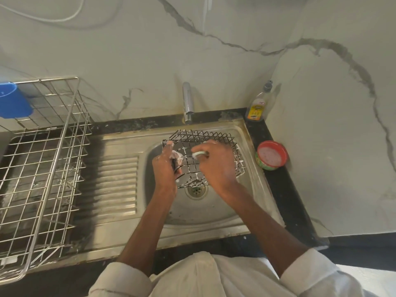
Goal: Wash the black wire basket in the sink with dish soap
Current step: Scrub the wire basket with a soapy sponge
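Black wire basket tilted over the sink bowl, above the drain; left hand clamped on its left rim, likely steadying; right hand curled around a sponge, scrubbing suds inside.

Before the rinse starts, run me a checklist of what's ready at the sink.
1. black wire basket over the sink bowl: ok.
2. left hand grips the basket's left edge: ok.
3. right hand holds a scrub pad on the wires: ok.
4. Suds on the wires: ok.
5. faucet running: not ok, no water visible.
6. drain uncovered: ok.
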